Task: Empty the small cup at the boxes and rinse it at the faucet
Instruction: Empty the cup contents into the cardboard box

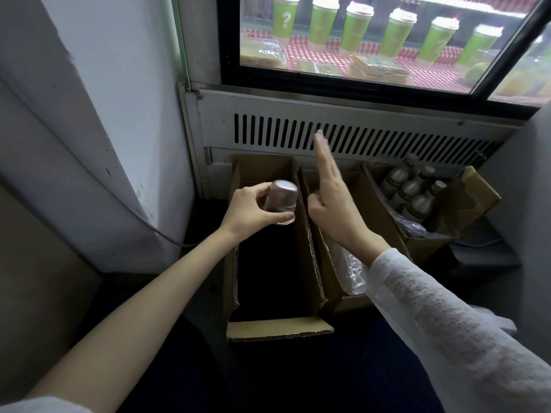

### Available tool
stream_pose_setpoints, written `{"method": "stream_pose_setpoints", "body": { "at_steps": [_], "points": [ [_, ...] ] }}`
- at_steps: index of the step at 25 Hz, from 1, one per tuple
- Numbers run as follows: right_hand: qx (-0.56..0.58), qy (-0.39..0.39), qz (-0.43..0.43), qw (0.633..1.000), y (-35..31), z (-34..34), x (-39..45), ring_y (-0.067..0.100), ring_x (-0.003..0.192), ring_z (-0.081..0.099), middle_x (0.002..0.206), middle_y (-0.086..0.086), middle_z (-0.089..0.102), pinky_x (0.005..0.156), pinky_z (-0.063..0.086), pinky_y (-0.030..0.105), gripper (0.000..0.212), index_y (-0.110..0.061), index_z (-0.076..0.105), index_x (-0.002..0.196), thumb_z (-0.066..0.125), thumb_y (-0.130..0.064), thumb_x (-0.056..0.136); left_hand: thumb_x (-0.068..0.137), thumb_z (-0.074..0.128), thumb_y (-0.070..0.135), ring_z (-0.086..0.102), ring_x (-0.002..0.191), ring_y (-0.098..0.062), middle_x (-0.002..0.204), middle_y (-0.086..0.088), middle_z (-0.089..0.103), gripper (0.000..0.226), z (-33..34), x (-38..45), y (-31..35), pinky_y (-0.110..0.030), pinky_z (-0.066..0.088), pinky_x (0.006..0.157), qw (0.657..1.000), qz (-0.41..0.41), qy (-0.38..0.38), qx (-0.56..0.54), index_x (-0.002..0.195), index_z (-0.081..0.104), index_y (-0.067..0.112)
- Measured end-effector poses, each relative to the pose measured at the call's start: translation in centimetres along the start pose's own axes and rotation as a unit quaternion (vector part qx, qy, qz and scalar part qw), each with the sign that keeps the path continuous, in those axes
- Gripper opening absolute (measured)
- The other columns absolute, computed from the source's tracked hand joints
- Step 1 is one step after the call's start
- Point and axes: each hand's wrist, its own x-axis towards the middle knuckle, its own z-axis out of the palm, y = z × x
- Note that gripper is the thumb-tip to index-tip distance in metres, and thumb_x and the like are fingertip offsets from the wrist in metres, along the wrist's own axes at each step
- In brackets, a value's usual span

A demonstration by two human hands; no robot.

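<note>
Head view: small cup (282, 201), inverted, base up, long axis near vertical, over open cardboard box (310, 263). Left hand (253, 210) pinches its sides; right hand (331, 201) beside it, fingers straight, together.

A person's two bare hands and forearms reach into frame from below. The right arm wears a loose white sleeve (441, 332) of thin, open-textured knit fabric, ending just short of the wrist. The left forearm is uncovered, with only an edge of pale sleeve (41, 405) visible at the bottom corner near the elbow. Dark trousers (298, 377) cover the lap. No rings or watch are visible.
</note>
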Motion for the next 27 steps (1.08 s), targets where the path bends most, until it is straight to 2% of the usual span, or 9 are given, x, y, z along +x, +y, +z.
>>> {"method": "stream_pose_setpoints", "body": {
  "at_steps": [3, 4, 9, 13, 17, 20, 21, 24, 27],
  "points": [
    [-0.059, -0.192, 0.005, 0.98, 0.1, 0.5, -0.2, 0.008, 0.152, 0.005, 0.165, -0.002, 0.015, 0.124, 0.012, 0.029, 0.09, -0.017, 0.019, 0.156, 0.037, 0.017, 0.075, 0.069, 0.088, 0.034, 0.07, 0.106, -0.007, 0.112, 0.004, 0.076, 0.064, -0.3, -0.2, 0.2, -0.036, 0.056, 0.097, 1.0, 0.015, -0.012, 0.006, 0.127, 0.067, 0.02],
    [-0.066, -0.203, 0.01, 0.977, 0.2, 0.5, -0.2, 0.008, 0.152, 0.006, 0.165, -0.002, 0.016, 0.124, 0.012, 0.025, 0.09, -0.017, 0.02, 0.156, 0.037, 0.017, 0.075, 0.069, 0.088, 0.034, 0.07, 0.107, -0.007, 0.112, 0.004, 0.076, 0.065, -0.3, -0.4, 0.2, -0.035, 0.056, 0.096, 1.0, 0.014, -0.016, 0.011, 0.128, 0.067, 0.02],
    [-0.039, -0.08, 0.004, 0.996, -0.4, 0.5, 0.2, 0.005, 0.152, 0.0, 0.166, -0.005, 0.007, 0.113, 0.009, 0.002, 0.092, -0.018, 0.012, 0.157, 0.038, 0.015, 0.075, 0.066, 0.09, 0.036, 0.069, 0.109, -0.006, 0.115, 0.004, 0.076, 0.066, -0.3, -0.4, 0.6, -0.036, 0.054, 0.1, 1.0, 0.008, 0.003, -0.002, 0.125, 0.069, 0.017],
    [-0.071, -0.209, -0.001, 0.975, -0.6, 0.3, 0.4, 0.007, 0.152, 0.0, 0.166, -0.004, 0.009, 0.122, 0.011, 0.018, 0.09, -0.018, 0.014, 0.157, 0.039, 0.015, 0.078, 0.069, 0.088, 0.035, 0.07, 0.108, -0.007, 0.114, 0.003, 0.076, 0.066, -0.6, -0.5, 1.0, -0.033, 0.056, 0.097, 1.0, 0.023, 0.001, -0.011, 0.129, 0.066, 0.017],
    [-0.066, -0.11, -0.006, 0.992, -1.0, 0.2, 0.5, 0.004, 0.151, -0.001, 0.166, -0.007, 0.005, 0.101, 0.008, -0.007, 0.092, -0.02, 0.011, 0.157, 0.039, 0.016, 0.077, 0.067, 0.089, 0.037, 0.069, 0.112, -0.01, 0.117, 0.001, 0.075, 0.07, -0.5, -0.4, 1.0, -0.037, 0.055, 0.099, 1.0, 0.018, 0.008, -0.019, 0.129, 0.066, 0.015],
    [-0.097, -0.206, -0.012, 0.974, -1.3, 0.5, 0.2, 0.005, 0.151, -0.004, 0.166, -0.006, 0.003, 0.117, 0.013, 0.009, 0.091, -0.018, 0.009, 0.157, 0.038, 0.016, 0.078, 0.068, 0.088, 0.038, 0.07, 0.108, -0.008, 0.114, 0.002, 0.075, 0.068, -0.5, -0.4, 1.0, -0.035, 0.056, 0.097, 1.0, 0.026, 0.0, -0.002, 0.129, 0.066, 0.017],
    [-0.1, -0.21, -0.007, 0.973, -1.3, 0.6, 0.1, 0.005, 0.151, -0.005, 0.167, -0.006, 0.001, 0.12, 0.015, 0.017, 0.091, -0.018, 0.007, 0.157, 0.038, 0.016, 0.079, 0.068, 0.088, 0.038, 0.07, 0.108, -0.007, 0.114, 0.002, 0.075, 0.068, -0.5, -0.4, 1.1, -0.035, 0.057, 0.097, 1.0, 0.025, -0.004, 0.003, 0.129, 0.066, 0.017],
    [-0.099, -0.126, -0.002, 0.987, -1.5, 0.7, 0.0, 0.007, 0.152, -0.004, 0.167, -0.006, 0.0, 0.115, 0.019, 0.016, 0.09, -0.018, 0.005, 0.158, 0.039, 0.015, 0.08, 0.068, 0.088, 0.039, 0.069, 0.109, -0.007, 0.115, 0.002, 0.075, 0.068, -0.5, -0.3, 1.1, -0.033, 0.057, 0.096, 1.0, 0.021, -0.002, -0.001, 0.129, 0.066, 0.016],
    [-0.116, -0.191, -0.015, 0.975, -0.9, 1.3, -0.1, 0.018, 0.153, 0.006, 0.166, 0.0, 0.009, 0.123, 0.019, 0.035, 0.086, -0.015, 0.01, 0.157, 0.045, 0.007, 0.082, 0.069, 0.088, 0.036, 0.069, 0.106, -0.004, 0.112, 0.005, 0.076, 0.065, -0.5, -0.3, 0.8, -0.031, 0.056, 0.095, 1.0, 0.018, -0.008, 0.004, 0.128, 0.067, 0.018]
  ]
}}
